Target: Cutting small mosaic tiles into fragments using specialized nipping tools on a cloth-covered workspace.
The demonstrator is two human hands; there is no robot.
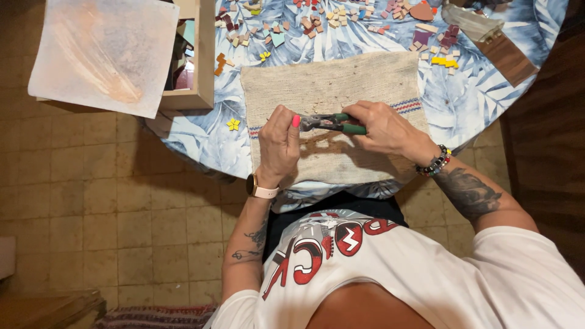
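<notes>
My right hand (384,127) grips green-handled nippers (332,123) over a beige woven cloth (332,85) spread on the round table. My left hand (279,143), with pink nails and a watch on the wrist, has its fingers pinched together at the nippers' metal jaws; whatever small piece it holds is hidden by the fingers. Brown crumbs lie on the cloth just under the jaws.
The tablecloth (475,97) is blue with a leaf print. Several small coloured tile pieces (329,18) lie scattered along the far side, a yellow flower piece (233,124) sits left of the cloth. A wooden box (201,55) and a white board (103,52) stand at the left. Tiled floor lies below.
</notes>
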